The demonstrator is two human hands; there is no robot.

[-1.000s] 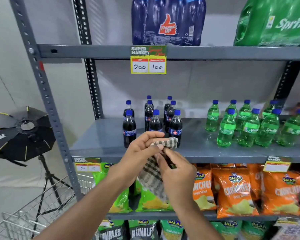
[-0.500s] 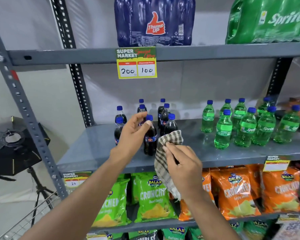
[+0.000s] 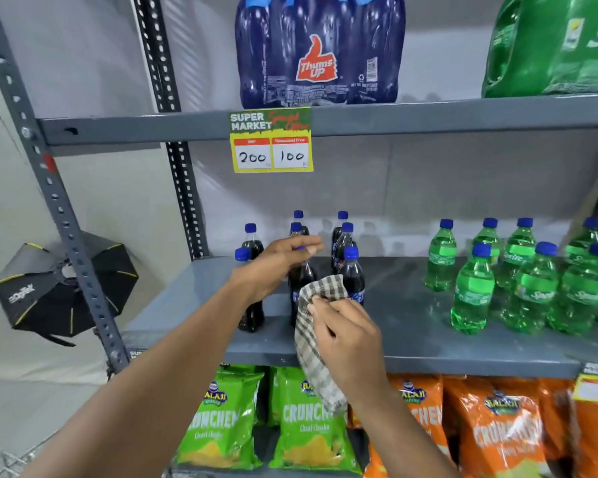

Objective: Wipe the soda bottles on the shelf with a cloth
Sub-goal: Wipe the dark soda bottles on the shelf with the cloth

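Several small dark cola bottles (image 3: 342, 243) with blue caps stand at the left of the grey middle shelf (image 3: 411, 343). My left hand (image 3: 277, 263) reaches over the front-middle cola bottle (image 3: 299, 288), fingers closed around its cap and neck. My right hand (image 3: 349, 336) grips a brown-and-white checked cloth (image 3: 308, 343); the cloth's top lies against that bottle's lower body and the bottle to its right (image 3: 354, 274). The rest of the cloth hangs down past the shelf edge. Several green Sprite bottles (image 3: 473, 291) stand further right on the same shelf.
Shrink-wrapped packs of Thums Up (image 3: 320, 53) and Sprite (image 3: 553, 46) sit on the upper shelf, with a yellow price tag (image 3: 271, 141) below. Green (image 3: 311, 422) and orange (image 3: 497, 432) snack bags fill the lower shelf. A black softbox light (image 3: 59, 291) stands left of the rack upright (image 3: 59, 208).
My left hand let go of the cloth and rose onto the front cola bottle's cap. My right hand lifted the cloth against the bottle. The camera moved closer to the shelf.
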